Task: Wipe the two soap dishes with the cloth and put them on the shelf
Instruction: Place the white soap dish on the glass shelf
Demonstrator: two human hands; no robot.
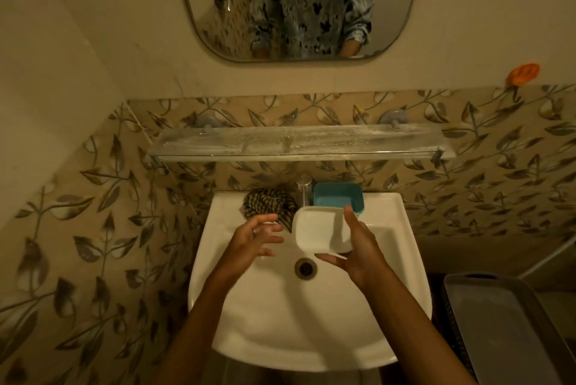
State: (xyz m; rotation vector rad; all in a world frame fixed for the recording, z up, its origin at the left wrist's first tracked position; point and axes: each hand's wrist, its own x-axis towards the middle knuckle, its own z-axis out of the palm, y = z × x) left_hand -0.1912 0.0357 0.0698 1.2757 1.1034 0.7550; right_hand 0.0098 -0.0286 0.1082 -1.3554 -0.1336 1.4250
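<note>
My right hand [358,247] holds a white soap dish [321,230] above the basin of the white sink [402,278], its hollow side facing me. My left hand [255,236] hovers just left of the dish with fingers spread, holding nothing. A striped, crumpled cloth [269,202] lies on the sink's back rim, partly behind my left fingers. A teal soap dish [338,199] stands on the back rim to the right of the tap [304,188]. The glass shelf [296,143] is mounted on the tiled wall above the sink and carries nothing.
A mirror [299,1] hangs above the shelf and reflects a person's patterned shirt. The drain [306,267] sits mid-basin. A grey plastic bin [505,328] stands at the lower right. An orange object [523,72] sticks to the wall at the upper right.
</note>
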